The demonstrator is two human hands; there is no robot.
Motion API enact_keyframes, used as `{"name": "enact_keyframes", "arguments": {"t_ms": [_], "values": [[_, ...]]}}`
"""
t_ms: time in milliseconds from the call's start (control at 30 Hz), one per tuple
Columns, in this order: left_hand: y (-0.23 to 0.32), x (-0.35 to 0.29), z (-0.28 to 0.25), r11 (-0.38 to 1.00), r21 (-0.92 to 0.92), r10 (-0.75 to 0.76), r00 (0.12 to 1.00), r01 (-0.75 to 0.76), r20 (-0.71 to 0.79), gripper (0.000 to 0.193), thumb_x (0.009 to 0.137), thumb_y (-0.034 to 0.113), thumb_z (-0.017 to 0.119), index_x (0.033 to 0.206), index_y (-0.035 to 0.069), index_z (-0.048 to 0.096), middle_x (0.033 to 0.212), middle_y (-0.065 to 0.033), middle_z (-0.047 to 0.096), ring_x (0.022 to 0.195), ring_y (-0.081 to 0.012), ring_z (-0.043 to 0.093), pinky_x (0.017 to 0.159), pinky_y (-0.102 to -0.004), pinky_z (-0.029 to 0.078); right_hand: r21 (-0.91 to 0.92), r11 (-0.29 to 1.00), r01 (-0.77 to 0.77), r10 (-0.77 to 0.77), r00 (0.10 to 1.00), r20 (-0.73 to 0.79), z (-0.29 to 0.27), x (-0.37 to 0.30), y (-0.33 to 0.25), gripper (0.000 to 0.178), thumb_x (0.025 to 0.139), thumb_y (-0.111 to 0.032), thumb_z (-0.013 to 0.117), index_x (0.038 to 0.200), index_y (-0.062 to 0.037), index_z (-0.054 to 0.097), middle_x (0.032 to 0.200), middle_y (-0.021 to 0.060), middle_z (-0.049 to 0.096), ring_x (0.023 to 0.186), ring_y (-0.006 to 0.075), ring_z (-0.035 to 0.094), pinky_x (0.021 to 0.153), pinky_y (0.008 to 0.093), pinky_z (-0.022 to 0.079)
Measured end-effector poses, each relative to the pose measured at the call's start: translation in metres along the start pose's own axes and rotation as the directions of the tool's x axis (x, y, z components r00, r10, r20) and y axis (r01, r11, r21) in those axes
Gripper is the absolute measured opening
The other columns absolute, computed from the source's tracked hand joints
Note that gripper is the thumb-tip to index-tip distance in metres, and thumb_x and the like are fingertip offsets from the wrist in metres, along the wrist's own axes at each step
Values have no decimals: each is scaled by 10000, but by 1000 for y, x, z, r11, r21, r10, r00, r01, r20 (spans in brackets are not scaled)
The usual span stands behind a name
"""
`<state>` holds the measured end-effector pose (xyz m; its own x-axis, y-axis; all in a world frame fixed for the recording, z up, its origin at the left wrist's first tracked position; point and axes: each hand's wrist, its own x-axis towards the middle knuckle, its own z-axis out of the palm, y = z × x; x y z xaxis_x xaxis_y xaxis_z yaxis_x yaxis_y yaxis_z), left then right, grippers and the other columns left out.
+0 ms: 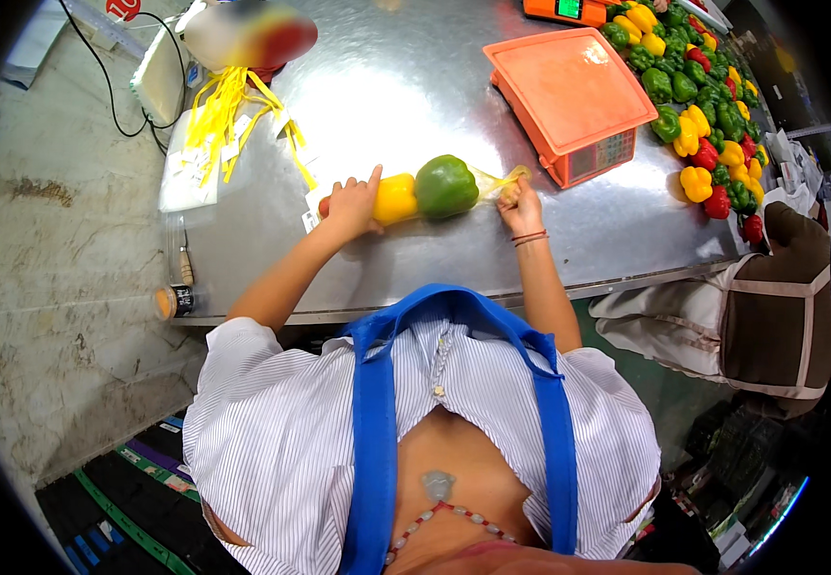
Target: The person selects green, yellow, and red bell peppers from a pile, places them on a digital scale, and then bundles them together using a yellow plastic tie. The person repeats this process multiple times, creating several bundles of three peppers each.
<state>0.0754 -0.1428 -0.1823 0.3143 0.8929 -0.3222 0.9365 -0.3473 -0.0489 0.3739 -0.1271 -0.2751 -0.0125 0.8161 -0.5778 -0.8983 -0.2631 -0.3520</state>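
In front of me on the steel table lies a row of bell peppers, in what looks like a thin net sleeve. The green pepper [446,186] is on the right and the yellow pepper [396,199] in the middle. At the left end a bit of a red pepper [323,206] shows beside my left hand [350,204]. That hand is laid over the left end and grips it, hiding most of the red one. My right hand [521,206] pinches the gathered yellowish end of the sleeve [502,182], right of the green pepper.
An orange scale [574,91] stands right of my hands on the steel table [387,105]. Loose red, yellow and green peppers [698,125] pile up at the far right. Yellow strips with white tags [233,120] lie at the left. A person in an apron [780,307] stands at right.
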Motion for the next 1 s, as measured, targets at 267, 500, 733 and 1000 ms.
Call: {"name": "enact_keyframes", "arguments": {"t_ms": [267,500,733,1000], "values": [[-3,-12,8,980,-96,137,942,-174,-307,941,537,345,733,1311,83,267,937,-120,572,921,-275,522,819,-411,373,3,999,44,-44,998,-41,1,-7,4,281,924,-232,377,661,-132,367,475,-48,256,401,91,258,415,232,252],[-5,-7,-5,971,-174,140,980,-163,-139,862,551,349,719,1273,89,325,1067,-150,514,1024,-285,475,853,-421,350,204,979,1,-2,1000,3,0,1,7,229,921,-206,347,720,-119,414,480,-52,236,397,84,246,419,227,244],[69,29,-58,896,-290,223,905,-337,-363,1005,552,498,724,1308,32,253,1312,-202,320,1226,-322,306,937,-490,293,301,954,10,2,999,-38,17,-3,14,336,923,-212,319,596,-132,327,463,-44,224,382,96,210,401,233,243],[153,87,-34,968,21,249,968,-249,10,692,614,335,703,1157,12,422,987,-127,566,948,-274,531,903,-457,338,-98,984,148,-136,984,119,-5,-13,-14,262,912,-221,395,663,-142,390,500,-45,316,400,81,313,392,235,288]]}}
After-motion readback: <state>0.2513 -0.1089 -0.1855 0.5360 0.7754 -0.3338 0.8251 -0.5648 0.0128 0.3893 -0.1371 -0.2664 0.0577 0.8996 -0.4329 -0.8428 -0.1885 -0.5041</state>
